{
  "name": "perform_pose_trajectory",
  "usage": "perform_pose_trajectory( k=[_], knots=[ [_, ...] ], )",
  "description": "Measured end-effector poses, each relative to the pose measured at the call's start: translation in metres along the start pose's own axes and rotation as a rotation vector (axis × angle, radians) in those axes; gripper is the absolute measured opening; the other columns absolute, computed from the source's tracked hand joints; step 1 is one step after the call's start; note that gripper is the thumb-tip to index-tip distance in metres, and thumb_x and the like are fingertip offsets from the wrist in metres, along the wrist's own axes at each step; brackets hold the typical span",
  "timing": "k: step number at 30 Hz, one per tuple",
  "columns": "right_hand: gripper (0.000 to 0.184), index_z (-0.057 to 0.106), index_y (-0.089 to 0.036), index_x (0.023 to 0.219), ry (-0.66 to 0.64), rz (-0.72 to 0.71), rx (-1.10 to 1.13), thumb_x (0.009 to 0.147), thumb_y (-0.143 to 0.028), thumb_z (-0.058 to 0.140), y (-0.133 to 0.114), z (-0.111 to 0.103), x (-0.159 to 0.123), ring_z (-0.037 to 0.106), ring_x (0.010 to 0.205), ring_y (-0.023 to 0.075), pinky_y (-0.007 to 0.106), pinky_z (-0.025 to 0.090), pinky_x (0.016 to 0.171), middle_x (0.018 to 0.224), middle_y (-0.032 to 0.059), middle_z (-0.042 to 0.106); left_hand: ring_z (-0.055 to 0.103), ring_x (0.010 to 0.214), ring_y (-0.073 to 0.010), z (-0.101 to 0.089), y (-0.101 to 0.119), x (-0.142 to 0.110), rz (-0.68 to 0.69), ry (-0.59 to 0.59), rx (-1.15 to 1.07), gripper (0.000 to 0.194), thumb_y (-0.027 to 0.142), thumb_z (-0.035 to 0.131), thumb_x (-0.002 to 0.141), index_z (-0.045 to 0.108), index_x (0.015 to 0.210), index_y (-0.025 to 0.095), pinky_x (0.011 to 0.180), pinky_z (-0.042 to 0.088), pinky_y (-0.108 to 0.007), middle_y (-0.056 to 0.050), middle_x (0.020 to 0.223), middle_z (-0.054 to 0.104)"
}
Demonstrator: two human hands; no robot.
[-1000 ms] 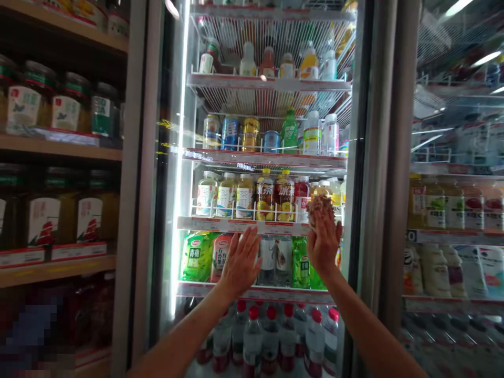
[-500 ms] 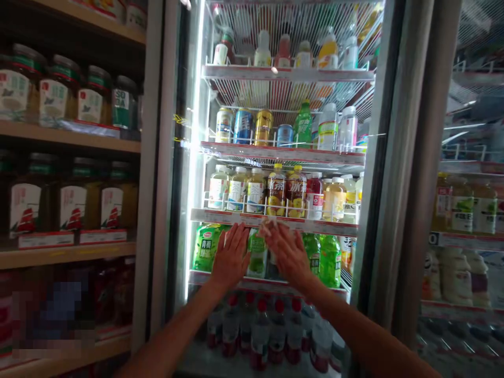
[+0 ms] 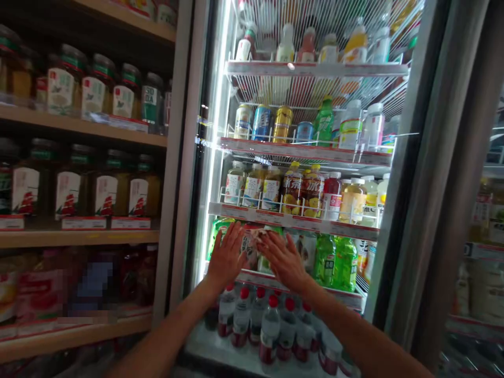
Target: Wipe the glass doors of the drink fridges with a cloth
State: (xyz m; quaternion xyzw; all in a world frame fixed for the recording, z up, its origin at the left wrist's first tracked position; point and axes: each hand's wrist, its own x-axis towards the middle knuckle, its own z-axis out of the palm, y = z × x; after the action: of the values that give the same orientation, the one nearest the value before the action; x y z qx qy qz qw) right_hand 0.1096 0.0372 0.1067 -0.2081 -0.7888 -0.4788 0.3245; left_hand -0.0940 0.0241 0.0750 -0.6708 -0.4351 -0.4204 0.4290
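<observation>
My left hand (image 3: 224, 260) lies flat against the glass door of a drinks cooler, fingers stretched upward and slightly apart. To its right, my right hand (image 3: 284, 262) presses a crumpled pale cloth or tissue (image 3: 260, 235) to the glass with its fingertips. The two hands are close together but apart. Behind them, through the glass, show green bottles (image 3: 334, 262) and a price rail (image 3: 283, 216) just above. My hands partly hide several packs and bottles on that shelf.
Red-capped bottles (image 3: 270, 331) stand at the cooler's bottom; cans and bottles fill the shelves above. A metal door frame (image 3: 425, 210) runs up the right. Left, wooden shelves (image 3: 84, 236) hold jars and bottles (image 3: 106, 189). A blurred, pixelated patch covers part of the lower left shelf.
The view has turned left, so the cooler sits further right. Against the glass, both hands have slid left, the right one with the cloth moving further, closer to the left hand.
</observation>
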Motion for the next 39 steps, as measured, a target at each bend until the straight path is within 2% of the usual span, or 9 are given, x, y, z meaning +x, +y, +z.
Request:
perform_pose_trajectory(
  k=[5,7,11,13,18,24,30,36,39],
  knots=[
    [0.058,0.026,-0.022,0.138,0.131,0.286,-0.039,0.082,-0.017,0.042,0.013,-0.005,0.033,0.019,0.136,0.0206,0.049,0.010,0.111,0.141,0.0057,0.037,0.020,0.135,-0.0252,-0.004,-0.016,-0.004,-0.032,0.018,0.063,0.057,0.026,0.042,0.086,0.023,0.137,0.012,0.107,0.023,-0.047,-0.015,0.140,0.034],
    [0.057,0.028,-0.022,0.138,0.100,0.225,-0.031,0.082,-0.017,0.042,0.005,-0.001,0.033,0.018,0.136,0.0203,0.047,0.009,0.111,0.141,0.0046,0.037,0.021,0.134,-0.0259,-0.005,-0.021,-0.006,-0.039,0.021,0.083,0.056,0.026,0.042,0.085,0.025,0.137,0.011,0.107,0.024,-0.047,-0.016,0.140,0.035],
    [0.053,0.035,-0.023,0.134,0.004,-0.054,0.001,0.082,-0.017,0.041,-0.015,0.009,0.021,0.019,0.136,0.0188,0.046,-0.001,0.112,0.139,0.0005,0.040,0.027,0.132,-0.0268,-0.007,-0.029,-0.010,-0.028,0.000,0.123,0.054,0.025,0.042,0.085,0.029,0.135,0.009,0.105,0.026,-0.047,-0.016,0.139,0.036],
    [0.053,0.034,-0.023,0.135,0.017,-0.025,-0.006,0.082,-0.018,0.042,-0.011,0.009,0.029,0.019,0.135,0.0189,0.047,-0.002,0.112,0.140,0.0011,0.039,0.030,0.131,-0.0267,-0.007,-0.032,-0.011,-0.026,-0.003,0.137,0.053,0.026,0.041,0.085,0.030,0.134,0.010,0.105,0.026,-0.047,-0.016,0.138,0.037],
    [0.057,0.028,-0.022,0.137,0.120,0.217,-0.040,0.083,-0.018,0.042,0.003,0.008,0.059,0.016,0.136,0.0202,0.049,0.004,0.111,0.143,0.0038,0.034,0.030,0.131,-0.0271,-0.007,-0.040,-0.012,-0.058,-0.003,0.152,0.052,0.029,0.040,0.086,0.030,0.134,0.010,0.104,0.028,-0.048,-0.016,0.139,0.037],
    [0.051,0.034,-0.024,0.135,0.008,-0.151,0.028,0.084,-0.019,0.042,-0.029,0.021,0.041,0.023,0.134,0.0190,0.046,0.008,0.112,0.141,0.0015,0.037,0.030,0.131,-0.0269,-0.010,-0.054,-0.019,-0.093,-0.027,0.156,0.054,0.029,0.040,0.086,0.027,0.135,0.012,0.103,0.029,-0.048,-0.015,0.139,0.036],
    [0.057,0.028,-0.023,0.137,0.075,0.121,0.014,0.083,-0.015,0.042,-0.017,0.017,0.070,0.021,0.135,0.0207,0.050,0.007,0.111,0.142,0.0033,0.036,0.030,0.131,-0.0266,-0.013,-0.062,-0.019,-0.106,-0.027,0.130,0.054,0.030,0.038,0.087,0.026,0.136,0.012,0.104,0.027,-0.049,-0.014,0.140,0.035],
    [0.053,0.030,-0.023,0.136,0.004,-0.147,0.059,0.085,-0.022,0.044,-0.037,0.028,0.046,0.021,0.134,0.0198,0.047,0.009,0.112,0.142,0.0011,0.035,0.029,0.131,-0.0265,-0.014,-0.064,-0.019,-0.141,-0.038,0.096,0.053,0.030,0.038,0.087,0.027,0.136,0.014,0.105,0.026,-0.049,-0.014,0.141,0.034],
    [0.055,0.029,-0.025,0.137,-0.009,-0.060,0.056,0.084,-0.020,0.044,-0.028,0.022,0.046,0.022,0.135,0.0193,0.047,0.010,0.112,0.143,0.0017,0.034,0.029,0.131,-0.0270,-0.014,-0.064,-0.017,-0.134,-0.029,0.102,0.053,0.030,0.039,0.087,0.027,0.136,0.013,0.105,0.027,-0.049,-0.015,0.140,0.034]
  ],
)
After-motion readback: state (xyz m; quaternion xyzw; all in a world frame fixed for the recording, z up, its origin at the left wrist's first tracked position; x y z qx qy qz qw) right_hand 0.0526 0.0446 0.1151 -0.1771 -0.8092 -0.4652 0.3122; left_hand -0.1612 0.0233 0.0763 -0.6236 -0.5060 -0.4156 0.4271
